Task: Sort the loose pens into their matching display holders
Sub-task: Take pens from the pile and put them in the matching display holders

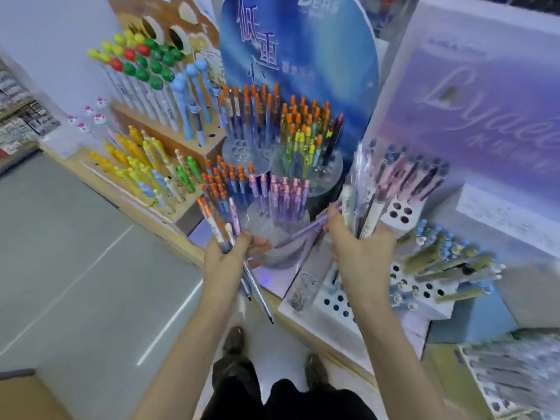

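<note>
My left hand (225, 262) grips a bunch of loose pens (218, 223), some with orange caps, their tips hanging down past my wrist. My right hand (359, 253) grips a second bunch of pale and grey pens (362, 201), held upright. Between my hands a purple pen (306, 230) lies slanted toward a clear round holder (280, 207) filled with pink-capped purple pens. Behind it stand clear holders with orange-capped pens (251, 116). To the right is a white perforated holder (400, 212) with pastel pens, under a purple sign.
A wooden rack (157, 137) at the left holds novelty pens with yellow, green, red and blue tops. A lower white perforated stand (339, 304) at the right carries green and blue pens. Grey floor lies to the left; my shoes show below the counter edge.
</note>
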`<state>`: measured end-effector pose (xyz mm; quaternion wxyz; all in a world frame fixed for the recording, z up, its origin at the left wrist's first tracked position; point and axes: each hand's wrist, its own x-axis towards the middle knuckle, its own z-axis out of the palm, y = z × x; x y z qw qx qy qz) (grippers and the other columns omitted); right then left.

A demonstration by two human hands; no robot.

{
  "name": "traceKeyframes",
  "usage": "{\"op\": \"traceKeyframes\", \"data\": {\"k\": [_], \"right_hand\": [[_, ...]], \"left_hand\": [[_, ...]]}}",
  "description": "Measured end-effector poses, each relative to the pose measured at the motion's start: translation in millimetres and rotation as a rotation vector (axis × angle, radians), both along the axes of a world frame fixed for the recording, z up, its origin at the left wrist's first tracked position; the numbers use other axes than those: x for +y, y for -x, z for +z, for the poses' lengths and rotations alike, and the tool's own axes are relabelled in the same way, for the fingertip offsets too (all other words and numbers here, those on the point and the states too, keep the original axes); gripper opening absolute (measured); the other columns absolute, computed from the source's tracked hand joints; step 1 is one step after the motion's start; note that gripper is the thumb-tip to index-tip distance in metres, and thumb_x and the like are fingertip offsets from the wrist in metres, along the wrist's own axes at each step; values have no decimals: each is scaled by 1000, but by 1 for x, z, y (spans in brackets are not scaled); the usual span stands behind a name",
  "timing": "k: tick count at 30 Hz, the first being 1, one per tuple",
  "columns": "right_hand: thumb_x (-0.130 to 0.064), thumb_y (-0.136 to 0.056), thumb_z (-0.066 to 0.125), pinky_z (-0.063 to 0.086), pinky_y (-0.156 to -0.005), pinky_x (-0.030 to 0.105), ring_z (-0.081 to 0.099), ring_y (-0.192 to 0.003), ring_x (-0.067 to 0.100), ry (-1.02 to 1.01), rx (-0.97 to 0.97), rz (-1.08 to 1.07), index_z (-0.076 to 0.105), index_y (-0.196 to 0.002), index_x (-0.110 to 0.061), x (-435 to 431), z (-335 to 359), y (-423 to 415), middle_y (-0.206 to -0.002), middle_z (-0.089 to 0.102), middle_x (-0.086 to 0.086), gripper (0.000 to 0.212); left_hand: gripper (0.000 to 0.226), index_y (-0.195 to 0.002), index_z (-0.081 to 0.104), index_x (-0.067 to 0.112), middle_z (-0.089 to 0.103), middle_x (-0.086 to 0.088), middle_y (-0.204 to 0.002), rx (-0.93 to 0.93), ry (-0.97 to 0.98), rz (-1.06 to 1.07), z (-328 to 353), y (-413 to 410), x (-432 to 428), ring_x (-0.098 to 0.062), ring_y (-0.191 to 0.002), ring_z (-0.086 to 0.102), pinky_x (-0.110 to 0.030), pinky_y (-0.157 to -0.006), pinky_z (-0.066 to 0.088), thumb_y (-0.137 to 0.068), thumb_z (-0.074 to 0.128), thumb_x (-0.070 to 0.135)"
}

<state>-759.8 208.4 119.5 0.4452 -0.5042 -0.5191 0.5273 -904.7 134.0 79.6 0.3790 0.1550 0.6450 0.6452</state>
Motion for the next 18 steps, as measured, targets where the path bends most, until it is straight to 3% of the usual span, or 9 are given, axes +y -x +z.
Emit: {"op": "traceKeyframes", "data": {"k": [3,7,9,12,16,18], "right_hand": [[-28,-88,66,24,-40,13,29,-36,4,-87,-65,-88,42,-49,-32,-4,-6,27,-38,34,-14,46],[-22,-88,68,29,-47,18,36,-45,4,-246,-256,-187,46,-62,-31,-11,-20,63,-47,39,-12,35],[-25,-86,67,27,-46,17,36,-46,7,-334,-392,-236,49,-63,-21,-17,-29,75,-48,38,-12,29],[-25,-84,62,34,-47,31,38,-48,14,-385,-471,-302,59,-72,-2,-24,-39,85,-51,45,0,27],[-21,-82,64,26,-48,23,34,-47,14,-428,-558,-330,58,-73,-8,-24,-41,91,-52,39,-11,17],[-17,-81,65,27,-48,22,35,-46,15,-441,-623,-285,58,-73,-9,-22,-39,94,-51,45,-5,13]], "left_hand": [[21,-80,59,-3,66,-2,-55,64,-20,-70,3,36,10,-15,-50,64,-22,-46,50,-96,51,8],[36,-60,48,11,48,2,-40,187,3,-155,2,75,23,-10,-38,45,-18,-45,38,-93,58,21],[33,-63,47,14,45,5,-41,150,-1,-178,0,89,28,-8,-38,42,-15,-43,35,-93,59,21],[27,-69,47,16,44,6,-44,93,-22,-221,-1,104,31,-7,-39,42,-14,-41,35,-93,60,19],[23,-73,48,18,44,7,-46,44,-31,-273,-2,117,34,-7,-38,42,-14,-40,35,-92,60,18],[22,-72,51,19,45,9,-45,42,-36,-296,0,118,36,-7,-40,42,-15,-42,36,-92,60,18]]}}
